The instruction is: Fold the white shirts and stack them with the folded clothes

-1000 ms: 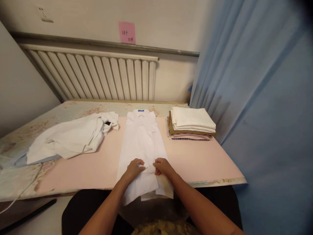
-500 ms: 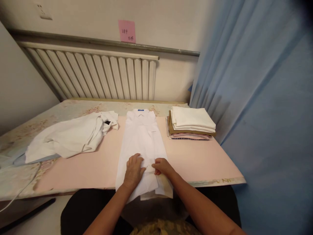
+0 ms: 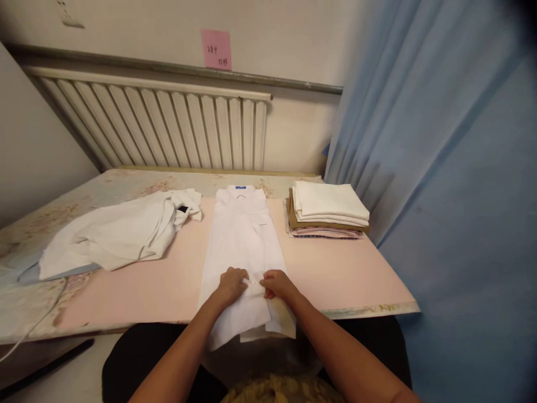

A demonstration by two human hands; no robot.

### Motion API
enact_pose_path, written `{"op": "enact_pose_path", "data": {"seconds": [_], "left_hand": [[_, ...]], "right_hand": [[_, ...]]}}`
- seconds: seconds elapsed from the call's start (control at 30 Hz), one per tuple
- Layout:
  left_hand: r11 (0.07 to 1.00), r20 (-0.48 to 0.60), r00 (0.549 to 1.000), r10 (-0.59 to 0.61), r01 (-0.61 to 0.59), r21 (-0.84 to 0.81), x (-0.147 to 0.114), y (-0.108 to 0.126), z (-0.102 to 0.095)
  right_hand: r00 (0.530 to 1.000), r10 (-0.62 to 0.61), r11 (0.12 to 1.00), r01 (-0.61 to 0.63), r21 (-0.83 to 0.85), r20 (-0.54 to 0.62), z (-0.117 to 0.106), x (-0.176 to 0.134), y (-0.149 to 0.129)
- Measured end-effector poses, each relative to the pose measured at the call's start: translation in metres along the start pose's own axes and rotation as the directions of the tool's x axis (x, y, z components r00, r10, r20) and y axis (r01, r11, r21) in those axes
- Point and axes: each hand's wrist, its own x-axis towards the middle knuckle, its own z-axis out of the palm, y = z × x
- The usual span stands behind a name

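Note:
A white shirt [image 3: 241, 240] lies lengthwise before me, its collar with a blue label at the far end and its hem hanging over the table's near edge. Near the hem, my left hand [image 3: 232, 284] pinches the shirt's cuff [image 3: 253, 284] from the left side. My right hand [image 3: 277, 284] grips the same cuff from the right, thumb and fingertips pressed together. The cuff is lifted slightly between the two hands, and a small button seems to show on it.
A rumpled white garment [image 3: 117, 229] lies to the left, with a cord [image 3: 39, 324] below it. At the right stands a stack of folded clothes [image 3: 329, 201]. Beyond the table are a radiator [image 3: 168, 123] and the wall; a blue curtain [image 3: 440, 168] hangs along the right.
My left hand was spread flat on the shirt; its fingers have now closed on the cuff. The right hand keeps its hold at nearly the same spot.

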Motion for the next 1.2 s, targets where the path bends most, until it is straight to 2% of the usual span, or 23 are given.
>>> {"op": "enact_pose_path", "data": {"seconds": [0.33,0.53,0.9,1.2], "left_hand": [[0.996,0.14,0.989,0.039,-0.027,-0.083,-0.004,0.0,-0.018],[0.991,0.139,0.989,0.047,-0.029,-0.133,-0.003,0.0,-0.017],[0.952,0.178,0.981,0.073,-0.015,-0.304,-0.004,-0.013,-0.015],[0.944,0.22,0.968,0.117,-0.039,-0.329,-0.006,-0.016,-0.017]], "right_hand": [[1.0,-0.001,1.0,0.001,0.005,-0.003,0.0,0.002,0.004],[1.0,0.005,1.0,-0.005,0.002,-0.01,0.001,0.003,0.003],[1.0,0.003,1.0,-0.003,-0.002,-0.014,0.001,0.003,0.004],[1.0,0.012,1.0,-0.012,-0.01,-0.019,0.001,0.005,0.006]]}}
